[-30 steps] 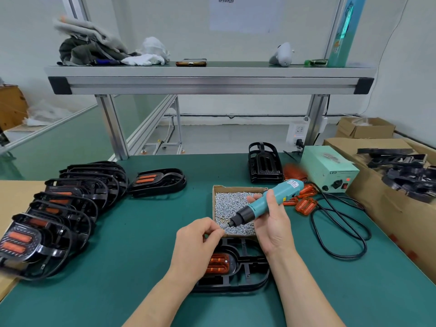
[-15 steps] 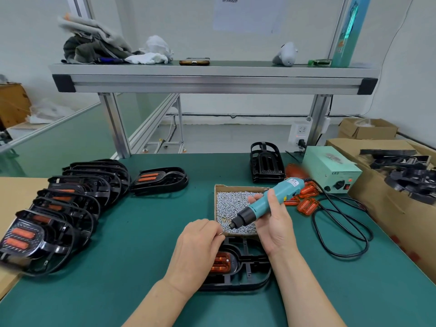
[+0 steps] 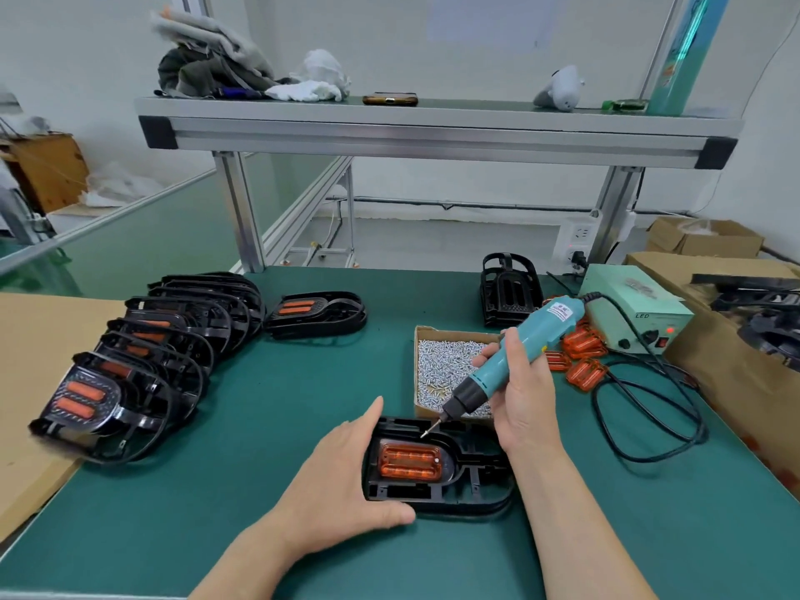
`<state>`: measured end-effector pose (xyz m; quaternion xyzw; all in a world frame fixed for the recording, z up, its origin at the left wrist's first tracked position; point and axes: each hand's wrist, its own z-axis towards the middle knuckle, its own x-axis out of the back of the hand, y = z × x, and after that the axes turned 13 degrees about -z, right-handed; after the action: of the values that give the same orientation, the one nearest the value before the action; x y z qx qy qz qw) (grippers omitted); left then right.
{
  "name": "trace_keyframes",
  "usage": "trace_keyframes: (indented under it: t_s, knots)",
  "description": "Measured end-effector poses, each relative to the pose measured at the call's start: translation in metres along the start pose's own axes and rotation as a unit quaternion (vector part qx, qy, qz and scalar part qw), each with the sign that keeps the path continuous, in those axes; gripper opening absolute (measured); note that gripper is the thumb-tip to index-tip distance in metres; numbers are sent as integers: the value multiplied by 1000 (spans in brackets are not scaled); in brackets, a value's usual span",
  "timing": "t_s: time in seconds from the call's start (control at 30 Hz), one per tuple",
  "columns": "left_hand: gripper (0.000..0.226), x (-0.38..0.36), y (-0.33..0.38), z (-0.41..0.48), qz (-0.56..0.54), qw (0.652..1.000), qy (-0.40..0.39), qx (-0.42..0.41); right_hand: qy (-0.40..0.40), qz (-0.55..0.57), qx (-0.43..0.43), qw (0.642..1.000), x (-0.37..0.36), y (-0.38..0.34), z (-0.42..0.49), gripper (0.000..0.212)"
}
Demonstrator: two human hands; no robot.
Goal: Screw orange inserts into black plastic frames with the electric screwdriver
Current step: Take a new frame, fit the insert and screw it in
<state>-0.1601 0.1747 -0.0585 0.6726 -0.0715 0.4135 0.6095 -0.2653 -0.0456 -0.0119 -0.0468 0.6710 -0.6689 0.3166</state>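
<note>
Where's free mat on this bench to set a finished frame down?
Widest bare mat: between the row of finished frames and the screw box. Also the near right corner, below the cable loop. Crowded: front centre, where the left hand holds the black frame, and behind the right hand with the screwdriver: loose orange inserts, cable, power box.

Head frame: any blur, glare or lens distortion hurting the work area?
Head view, centre: sharp; the screwdriver in the right hand and the orange insert in the black frame read cleanly. Head view, edges: wide lens bows the shelf rail; the near end of the left stack is smeared. Head view, light: soft, even, faint shadow under the left hand, slight sheen on the insert.
</note>
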Motion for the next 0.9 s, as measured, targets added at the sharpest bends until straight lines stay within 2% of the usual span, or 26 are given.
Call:
trace_keyframes:
  t_s: [0.3, 0.57, 0.9]
  knots:
    - [136, -2, -2, 0, -13, 1000, 16, 16, 59, -28, 89, 994, -50, -16, -30, 28]
    - [136, -1, -2, 1, -10, 1000, 14, 15, 17, -94, 137, 986, -83, -11, -42, 14]
    - [137, -2, -3, 1, -5, 1000, 17, 13, 10, -119, 156, 981, -89, -3, -47, 14]
